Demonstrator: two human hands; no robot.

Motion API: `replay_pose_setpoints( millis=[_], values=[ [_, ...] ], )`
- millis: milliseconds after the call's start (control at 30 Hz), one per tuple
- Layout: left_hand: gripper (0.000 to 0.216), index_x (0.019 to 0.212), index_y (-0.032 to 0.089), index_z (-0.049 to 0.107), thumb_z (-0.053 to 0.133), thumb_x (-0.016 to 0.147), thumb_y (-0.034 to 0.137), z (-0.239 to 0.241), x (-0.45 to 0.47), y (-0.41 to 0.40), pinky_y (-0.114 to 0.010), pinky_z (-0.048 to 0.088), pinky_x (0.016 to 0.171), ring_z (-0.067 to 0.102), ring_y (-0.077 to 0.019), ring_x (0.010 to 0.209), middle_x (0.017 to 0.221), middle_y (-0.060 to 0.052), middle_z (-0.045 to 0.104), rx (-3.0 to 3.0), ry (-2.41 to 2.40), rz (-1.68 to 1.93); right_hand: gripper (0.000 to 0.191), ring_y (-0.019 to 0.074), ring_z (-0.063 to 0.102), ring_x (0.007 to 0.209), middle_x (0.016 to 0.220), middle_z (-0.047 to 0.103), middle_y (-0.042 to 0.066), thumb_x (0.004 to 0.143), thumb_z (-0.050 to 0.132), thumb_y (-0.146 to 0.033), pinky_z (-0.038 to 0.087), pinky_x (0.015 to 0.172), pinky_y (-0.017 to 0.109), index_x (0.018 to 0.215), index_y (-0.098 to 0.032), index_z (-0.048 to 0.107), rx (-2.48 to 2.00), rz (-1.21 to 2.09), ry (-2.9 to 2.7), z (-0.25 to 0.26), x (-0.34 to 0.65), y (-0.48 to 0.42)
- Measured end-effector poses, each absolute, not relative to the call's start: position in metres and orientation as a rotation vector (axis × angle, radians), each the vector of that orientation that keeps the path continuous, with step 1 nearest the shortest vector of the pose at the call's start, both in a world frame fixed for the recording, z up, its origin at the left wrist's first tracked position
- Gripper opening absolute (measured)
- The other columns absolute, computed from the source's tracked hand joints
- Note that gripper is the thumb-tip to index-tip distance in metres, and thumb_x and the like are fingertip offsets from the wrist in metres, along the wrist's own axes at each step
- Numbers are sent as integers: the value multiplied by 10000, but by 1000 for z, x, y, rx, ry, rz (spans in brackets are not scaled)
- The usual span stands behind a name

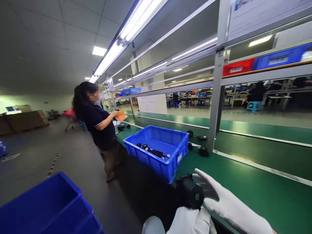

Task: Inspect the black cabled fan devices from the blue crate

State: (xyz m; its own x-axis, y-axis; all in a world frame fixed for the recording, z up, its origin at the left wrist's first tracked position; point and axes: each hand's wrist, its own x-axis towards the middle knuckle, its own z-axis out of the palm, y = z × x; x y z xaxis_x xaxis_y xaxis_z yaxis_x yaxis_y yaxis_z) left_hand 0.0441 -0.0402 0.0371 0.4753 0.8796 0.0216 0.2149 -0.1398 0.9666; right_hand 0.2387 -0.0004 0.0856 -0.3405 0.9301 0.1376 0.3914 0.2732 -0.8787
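Note:
Both my hands wear white gloves and hold a small black device (191, 192) with a green dot on its end, over the near edge of the green bench (243, 188). My left hand (192, 221) grips it from below. My right hand (219, 198) wraps around its right side, fingers spread over the top. A blue bin (176, 152) stands just beyond, with several black parts (153, 151) lying in it.
A co-worker (98, 125) in a dark shirt stands further left along the bench, holding an orange sheet (121, 115). Small black parts (203, 150) lie by a metal post (215, 107). Empty blue bins (48, 208) sit on the floor at lower left. Cardboard boxes (26, 119) stand far left.

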Motion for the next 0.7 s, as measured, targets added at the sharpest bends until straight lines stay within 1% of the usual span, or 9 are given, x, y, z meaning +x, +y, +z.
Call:
replay_pose_setpoints(
  millis=[33,100,200,267,333,433,533,633,700],
  values=[
    [495,605,256,679,458,957,524,38,56,-42,-364,559,864,684,-241,802,705,-42,703,1687,951,728,1077,333,548,1361,1555,485,209,643,645,-408,433,1159,469,1598,-103,250,-1212,1029,-1869,83,242,-16],
    [459,535,246,607,535,907,506,35,78,-45,-368,559,822,669,-243,766,640,-38,666,1774,911,652,1027,327,560,1341,1505,551,169,601,632,-357,425,1160,468,1558,-140,330,-1256,990,-1852,85,243,-43],
    [470,480,239,524,662,821,531,23,98,-48,-394,547,827,665,-268,799,596,-39,624,1820,818,618,681,320,654,1165,1264,707,116,644,595,-418,497,1064,479,1288,-198,570,-1341,816,-1747,87,236,-68],
    [482,480,238,509,699,789,556,13,96,-49,-409,538,814,657,-280,783,584,-48,612,1811,809,630,510,310,683,1051,1124,743,94,708,562,-516,538,980,470,1125,-229,619,-1392,679,-1621,82,234,-74],
    [418,571,243,575,683,802,574,2,84,-51,-405,527,736,642,-275,726,630,-61,648,1772,855,653,436,289,693,930,1007,755,68,766,509,-588,571,876,436,1011,-253,645,-1373,612,-1542,73,234,-74],
    [297,834,286,686,681,805,582,-15,64,-51,-381,470,585,607,-256,623,745,-64,707,1668,966,638,352,257,675,784,828,727,38,838,456,-566,586,757,390,844,-264,638,-1290,632,-1514,60,241,-71],
    [263,837,304,695,735,758,552,-32,62,-45,-376,446,567,600,-258,604,715,-54,686,1529,1086,666,422,284,703,908,921,754,67,884,449,-617,587,878,421,896,-261,676,-1225,685,-1482,56,250,-71],
    [219,774,301,688,757,736,504,-42,67,-35,-406,482,600,631,-279,636,678,-51,673,1478,1032,758,670,338,657,1185,1254,724,138,854,428,-774,518,1055,466,1169,-238,677,-1214,837,-1530,56,258,-72],
    [224,853,320,715,768,733,501,-40,63,-30,-424,511,625,661,-290,668,735,-53,717,1500,936,720,801,368,617,1259,1376,659,171,777,535,-774,492,1091,484,1337,-204,591,-1249,943,-1612,53,261,-73]
  ],
)
